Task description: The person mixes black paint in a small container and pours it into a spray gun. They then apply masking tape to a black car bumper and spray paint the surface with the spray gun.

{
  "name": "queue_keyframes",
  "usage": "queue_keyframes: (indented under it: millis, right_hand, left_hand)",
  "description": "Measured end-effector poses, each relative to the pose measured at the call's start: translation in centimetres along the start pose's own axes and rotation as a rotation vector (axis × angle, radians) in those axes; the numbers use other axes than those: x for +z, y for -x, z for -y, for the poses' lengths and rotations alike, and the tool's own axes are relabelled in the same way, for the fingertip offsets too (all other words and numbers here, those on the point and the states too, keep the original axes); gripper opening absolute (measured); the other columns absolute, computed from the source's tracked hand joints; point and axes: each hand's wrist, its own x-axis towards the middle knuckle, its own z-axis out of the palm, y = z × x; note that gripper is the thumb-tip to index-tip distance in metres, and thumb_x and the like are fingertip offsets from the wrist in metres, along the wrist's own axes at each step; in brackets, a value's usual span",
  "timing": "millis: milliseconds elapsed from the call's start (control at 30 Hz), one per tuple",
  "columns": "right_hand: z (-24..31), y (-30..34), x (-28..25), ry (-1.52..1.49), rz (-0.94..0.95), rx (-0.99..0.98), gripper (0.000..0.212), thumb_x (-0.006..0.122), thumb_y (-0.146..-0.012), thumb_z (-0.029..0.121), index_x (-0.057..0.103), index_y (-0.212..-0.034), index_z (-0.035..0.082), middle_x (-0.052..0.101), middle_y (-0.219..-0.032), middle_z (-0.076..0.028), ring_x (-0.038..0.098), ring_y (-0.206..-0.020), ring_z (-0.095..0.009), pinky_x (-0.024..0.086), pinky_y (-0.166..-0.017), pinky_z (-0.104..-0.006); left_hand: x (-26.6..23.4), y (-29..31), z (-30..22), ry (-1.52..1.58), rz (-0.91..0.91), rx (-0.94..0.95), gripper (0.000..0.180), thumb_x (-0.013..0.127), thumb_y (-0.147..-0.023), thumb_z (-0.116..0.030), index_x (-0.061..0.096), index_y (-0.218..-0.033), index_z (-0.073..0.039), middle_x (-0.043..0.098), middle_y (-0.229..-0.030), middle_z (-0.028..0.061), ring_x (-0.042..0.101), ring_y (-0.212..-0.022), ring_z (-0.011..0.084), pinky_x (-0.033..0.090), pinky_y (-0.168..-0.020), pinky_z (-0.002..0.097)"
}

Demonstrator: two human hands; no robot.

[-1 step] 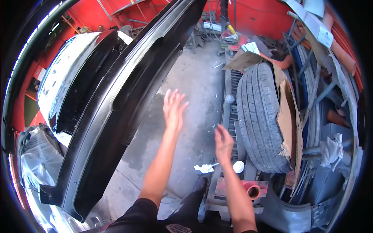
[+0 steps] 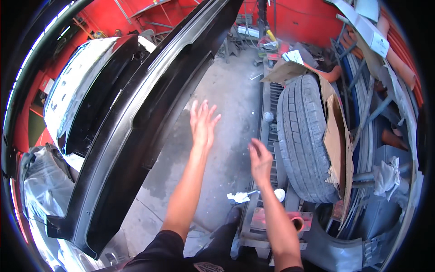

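My left hand (image 2: 204,124) is raised over the grey floor with its fingers spread, holding nothing. Nearest to it is a long black car bumper (image 2: 131,122) slanting across the left side, apart from the hand. To its right, my right hand (image 2: 261,162) has bent fingers with thumb and fingertips drawn together; anything between them is too small to make out. A worn tire (image 2: 304,138) stands beside this hand, touching neither hand. Below the right hand are a crumpled white scrap (image 2: 239,197) and a small white round thing (image 2: 279,195), partly behind my forearm.
Torn cardboard (image 2: 336,136) leans on the tire. A slatted dark grille (image 2: 275,97) runs along the floor. Pipes and panels (image 2: 362,118) crowd the right side. A white and black car panel (image 2: 81,86) and plastic sheeting (image 2: 45,181) lie behind the bumper. A red wall (image 2: 303,22) closes the back.
My right hand has risen slightly, and its forearm now covers more of the white round thing. The left hand has barely shifted; the bumper and tire stay in place.
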Motion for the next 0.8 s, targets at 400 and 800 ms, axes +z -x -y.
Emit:
queue_keyframes:
  millis: [400, 800]
  right_hand:
    - [9.4, -24.6, 7.4, -0.172, 0.323, -0.105, 0.038, 0.07, -0.095, 0.016, 0.071, -0.124, -0.007, 0.078, -0.1, -0.018, 0.07, -0.076, -0.017, 0.057, -0.071, -0.0331]
    - [10.6, -30.1, 10.2, -0.09, 0.354, -0.066, 0.034, 0.074, -0.09, 0.012, 0.074, -0.118, -0.008, 0.078, -0.093, -0.015, 0.073, -0.079, -0.018, 0.059, -0.072, -0.0331]
  left_hand:
    - [3.2, -12.4, 2.0, 0.238, 0.008, 0.146, 0.065, 0.078, -0.098, -0.029, 0.045, -0.15, -0.007, 0.046, -0.152, 0.0133, 0.044, -0.146, 0.0363, 0.045, -0.111, 0.0569]
    - [7.9, -12.3, 2.8, 0.117, -0.166, 0.256, 0.039, 0.079, -0.092, -0.012, 0.064, -0.127, -0.003, 0.066, -0.125, 0.0083, 0.063, -0.115, 0.0201, 0.052, -0.098, 0.042]
